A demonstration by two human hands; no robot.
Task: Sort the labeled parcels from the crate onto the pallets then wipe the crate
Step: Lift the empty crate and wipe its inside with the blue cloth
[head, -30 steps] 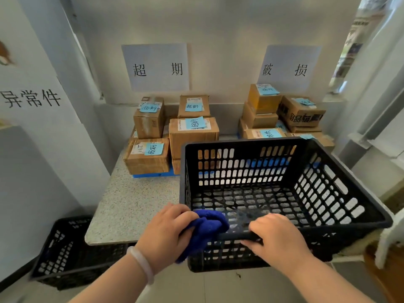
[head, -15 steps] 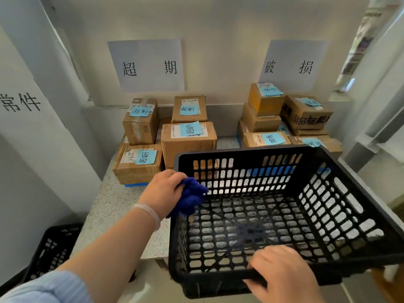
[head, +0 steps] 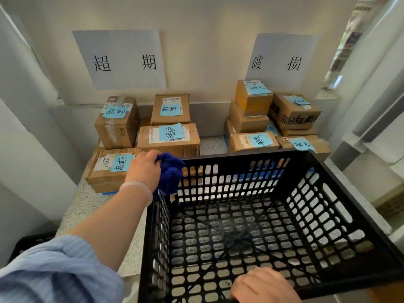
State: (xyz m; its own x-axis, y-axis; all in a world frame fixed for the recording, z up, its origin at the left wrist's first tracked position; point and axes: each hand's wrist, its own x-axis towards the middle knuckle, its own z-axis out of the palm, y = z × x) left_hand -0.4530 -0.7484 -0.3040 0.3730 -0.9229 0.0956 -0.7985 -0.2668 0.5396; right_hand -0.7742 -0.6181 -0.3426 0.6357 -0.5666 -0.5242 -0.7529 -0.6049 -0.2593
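Head view: one black perforated plastic crate (head: 251,226), holding no parcels, sits tilted at the near edge of the speckled stone counter (head: 87,206). At its far-left corner the left hand (head: 144,169) is closed around one bunched blue cloth (head: 170,173); the right hand (head: 262,285) is clamped on its near rim. Beyond the crate, four brown cardboard parcels (head: 168,138) with blue labels stand far-left, and at least five more (head: 251,142) far-right, below two white paper signs (head: 120,60).
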